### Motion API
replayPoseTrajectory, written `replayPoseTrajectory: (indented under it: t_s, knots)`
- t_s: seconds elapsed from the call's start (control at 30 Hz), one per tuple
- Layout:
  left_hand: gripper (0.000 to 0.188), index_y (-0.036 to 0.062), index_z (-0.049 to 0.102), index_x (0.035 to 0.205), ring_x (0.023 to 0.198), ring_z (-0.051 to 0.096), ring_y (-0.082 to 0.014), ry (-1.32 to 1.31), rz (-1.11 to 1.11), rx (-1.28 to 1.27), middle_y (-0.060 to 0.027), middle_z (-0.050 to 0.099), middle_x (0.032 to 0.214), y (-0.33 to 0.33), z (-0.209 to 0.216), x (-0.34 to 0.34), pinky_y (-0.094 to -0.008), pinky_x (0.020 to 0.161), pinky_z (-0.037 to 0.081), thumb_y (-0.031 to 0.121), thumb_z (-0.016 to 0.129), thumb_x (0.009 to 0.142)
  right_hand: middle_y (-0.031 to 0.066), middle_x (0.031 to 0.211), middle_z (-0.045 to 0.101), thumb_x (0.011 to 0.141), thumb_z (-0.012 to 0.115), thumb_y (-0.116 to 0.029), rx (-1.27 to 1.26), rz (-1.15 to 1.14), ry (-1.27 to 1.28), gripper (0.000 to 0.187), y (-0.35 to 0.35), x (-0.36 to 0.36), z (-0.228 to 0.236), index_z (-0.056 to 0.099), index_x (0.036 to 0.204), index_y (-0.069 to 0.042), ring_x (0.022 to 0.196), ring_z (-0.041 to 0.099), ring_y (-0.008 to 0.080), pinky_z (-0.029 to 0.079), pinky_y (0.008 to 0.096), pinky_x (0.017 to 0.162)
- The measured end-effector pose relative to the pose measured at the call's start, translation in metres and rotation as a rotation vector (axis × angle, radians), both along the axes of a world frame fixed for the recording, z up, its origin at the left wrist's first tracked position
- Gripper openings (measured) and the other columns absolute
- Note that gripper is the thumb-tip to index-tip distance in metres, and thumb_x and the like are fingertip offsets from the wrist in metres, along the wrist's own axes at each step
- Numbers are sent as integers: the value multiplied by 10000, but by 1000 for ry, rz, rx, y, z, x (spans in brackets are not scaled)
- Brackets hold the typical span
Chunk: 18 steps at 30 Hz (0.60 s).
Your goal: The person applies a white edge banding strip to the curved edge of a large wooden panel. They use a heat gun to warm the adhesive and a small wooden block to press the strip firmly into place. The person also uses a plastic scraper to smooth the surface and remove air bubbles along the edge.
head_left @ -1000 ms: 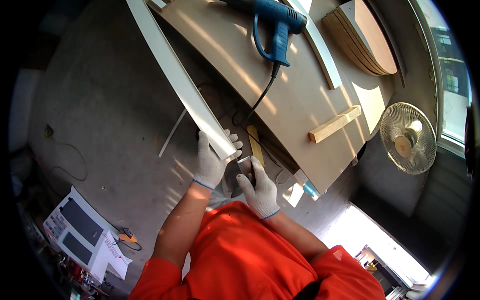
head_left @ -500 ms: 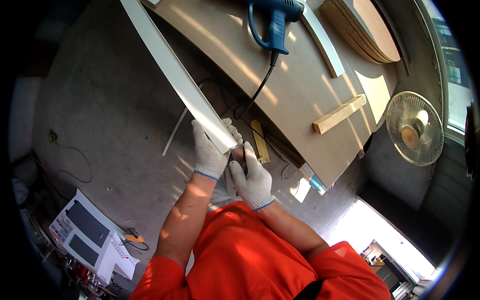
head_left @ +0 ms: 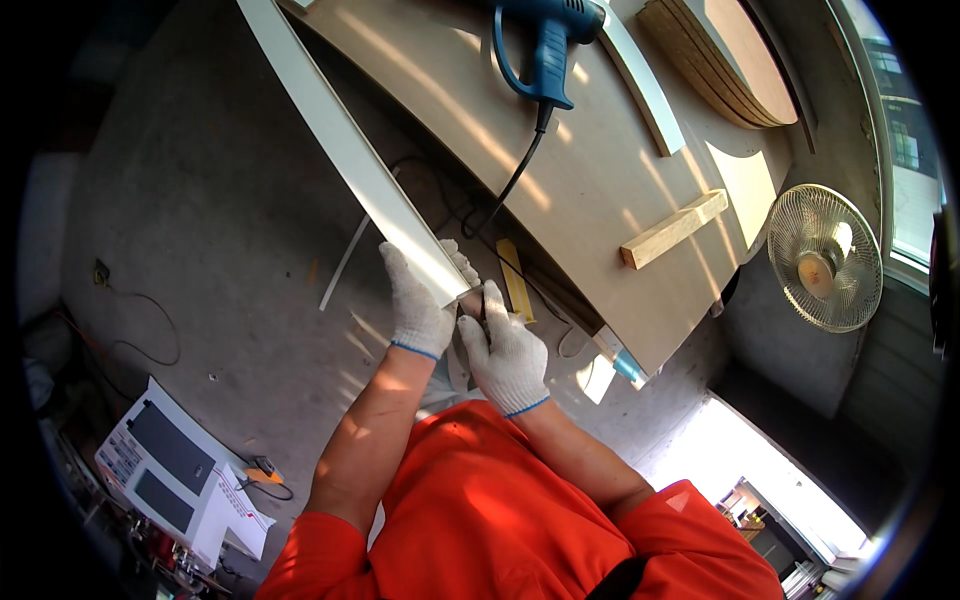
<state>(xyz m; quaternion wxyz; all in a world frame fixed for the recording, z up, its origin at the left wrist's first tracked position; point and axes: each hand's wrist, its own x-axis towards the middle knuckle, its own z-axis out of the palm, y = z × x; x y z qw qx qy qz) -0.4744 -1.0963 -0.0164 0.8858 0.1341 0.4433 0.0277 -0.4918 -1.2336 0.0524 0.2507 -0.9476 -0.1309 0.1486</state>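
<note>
While you hold the white strip (head_left: 350, 160) by its near end, beside the worktop (head_left: 600, 180) edge, the work looks mid-way. Your left hand (head_left: 418, 305) is wrapped round that end; your right hand (head_left: 508, 350) pinches a small dark tool, kind unclear, against it. Count: one strip, two gloved hands, one blue heat gun (head_left: 545, 40), one wood block (head_left: 675, 228), one fan (head_left: 825, 258).

White knit gloves with blue cuff trim on left hand (head_left: 418, 312) and right hand (head_left: 508, 352). White strip (head_left: 345, 150) long, plain. Orange shirt (head_left: 500, 510). Blue heat gun (head_left: 545, 30), black cord (head_left: 515, 180). Tan table (head_left: 600, 180), sunlit streaks. Pale wood block (head_left: 673, 229). Yellow tool (head_left: 515, 280). Cream fan (head_left: 825, 257). Grey concrete floor (head_left: 200, 200).
</note>
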Motion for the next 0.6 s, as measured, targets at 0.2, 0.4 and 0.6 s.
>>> replayPoseTrajectory:
  t_s: [0.2, 0.4, 0.6]
  knots:
    - [923, 32, 616, 1188, 868, 660, -283, 32, -3, -6, -123, 654, 946, -2, 7, 2, -441, 796, 581, 894, 344, 1000, 225, 870, 744, 988, 740, -330, 24, 18, 15, 636, 6, 7, 5, 551, 1534, -65, 699, 736, 405, 587, 491, 620]
    - [952, 42, 632, 1135, 822, 664, -289, 29, 0, -70, -123, 659, 884, -6, -1, 2, -448, 735, 583, 916, 287, 986, 256, 990, 763, 1001, 721, -346, -36, 20, 192, 663, 5, 18, 16, 534, 1572, -63, 874, 770, 418, 614, 489, 738]
    - [993, 10, 614, 1190, 843, 656, -297, 10, -33, -61, -129, 654, 900, -6, -1, 3, -434, 795, 578, 918, 264, 993, 224, 990, 771, 999, 718, -308, -68, -32, 268, 696, 5, 8, 23, 491, 1616, -80, 872, 773, 402, 616, 473, 750]
